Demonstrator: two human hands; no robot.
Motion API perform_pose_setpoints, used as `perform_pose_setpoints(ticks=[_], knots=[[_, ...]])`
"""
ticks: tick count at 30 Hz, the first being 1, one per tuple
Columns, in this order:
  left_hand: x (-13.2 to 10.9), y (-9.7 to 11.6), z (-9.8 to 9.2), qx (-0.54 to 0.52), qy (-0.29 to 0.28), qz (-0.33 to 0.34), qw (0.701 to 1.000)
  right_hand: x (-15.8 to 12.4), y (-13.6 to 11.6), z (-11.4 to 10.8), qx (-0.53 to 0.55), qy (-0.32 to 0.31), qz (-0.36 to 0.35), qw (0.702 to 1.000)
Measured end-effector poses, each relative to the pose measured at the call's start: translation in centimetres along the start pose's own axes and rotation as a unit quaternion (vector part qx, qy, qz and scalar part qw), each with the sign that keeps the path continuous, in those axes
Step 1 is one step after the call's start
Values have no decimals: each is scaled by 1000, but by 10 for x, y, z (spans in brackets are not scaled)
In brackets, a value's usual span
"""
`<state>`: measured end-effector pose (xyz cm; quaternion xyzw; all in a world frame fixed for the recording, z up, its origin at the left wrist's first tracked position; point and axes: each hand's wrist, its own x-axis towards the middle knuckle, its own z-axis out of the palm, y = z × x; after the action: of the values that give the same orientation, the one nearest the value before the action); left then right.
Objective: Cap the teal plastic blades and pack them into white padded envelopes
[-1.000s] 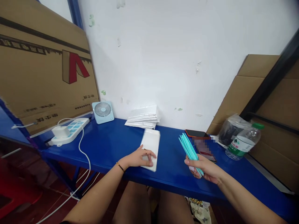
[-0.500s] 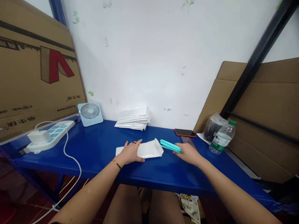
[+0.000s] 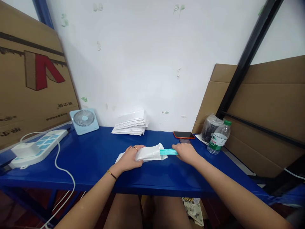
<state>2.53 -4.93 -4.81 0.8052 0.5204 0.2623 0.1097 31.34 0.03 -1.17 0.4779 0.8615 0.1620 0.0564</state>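
A white padded mailer bag point(image 3: 149, 153) lies on the blue table with its open end facing right. My left hand point(image 3: 130, 158) is closed over its left part, thumb along the near edge and fingers across the top. My right hand point(image 3: 187, 153) grips a bundle of flat turquoise strips point(image 3: 169, 152) by the right end. The left end of the bundle is inside the bag's mouth, so that part is hidden. What exactly the strips are, I cannot tell.
A stack of white mailers point(image 3: 130, 123) rests against the wall. On the left are a light blue fan point(image 3: 84, 121) and a power strip point(image 3: 45, 147) with a white cable. A phone point(image 3: 183, 135), a water bottle point(image 3: 218, 140) and a bagged dark cup point(image 3: 209, 128) stand right.
My right hand has moved the turquoise strips left, and their end has gone into the bag's mouth. The bag now bulges open. The view has shifted slightly right.
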Motion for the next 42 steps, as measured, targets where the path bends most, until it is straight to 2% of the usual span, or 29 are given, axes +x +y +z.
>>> perform_pose_setpoints(ticks=[7, 11, 14, 17, 19, 21, 24, 27, 29, 32, 35, 38, 40, 42], knots=[[15, 12, 18, 52, -17, 53, 997, 9, -6, -43, -62, 32, -75, 995], [21, 22, 29, 47, 19, 29, 998, 15, -16, -65, -71, 25, -100, 992], [30, 27, 34, -45, 64, 20, 997, 24, -26, -92, -71, 0, -109, 991], [43, 29, 34, -216, 76, 41, 973, 36, -27, -130, -45, -30, -119, 991], [51, 29, 32, -326, 74, 44, 942, 43, -22, -158, 11, -33, -140, 990], [57, 28, 31, -399, 74, 41, 913, 49, -13, -181, 89, -4, -154, 984], [61, 25, 29, -449, 68, 29, 891, 52, 3, -197, 215, 19, -185, 959], [60, 17, 25, -467, 43, 23, 883, 52, 15, -189, 284, 27, -262, 922], [61, 13, 16, -451, 26, 35, 892, 47, 19, -177, 296, 30, -288, 910], [65, 14, -7, -359, -23, 81, 930, 27, 13, -155, 292, 55, -274, 915], [69, 22, -23, -200, -98, 174, 959, -6, -7, -125, 230, 98, -261, 932], [60, 29, -14, -68, -153, 233, 958, -40, -39, -77, 148, 135, -264, 944], [42, 30, 2, -26, -196, 236, 951, -59, -62, -41, 134, 140, -281, 940], [17, 28, 16, 2, -202, 227, 953, -72, -78, -11, 154, 139, -289, 935]])
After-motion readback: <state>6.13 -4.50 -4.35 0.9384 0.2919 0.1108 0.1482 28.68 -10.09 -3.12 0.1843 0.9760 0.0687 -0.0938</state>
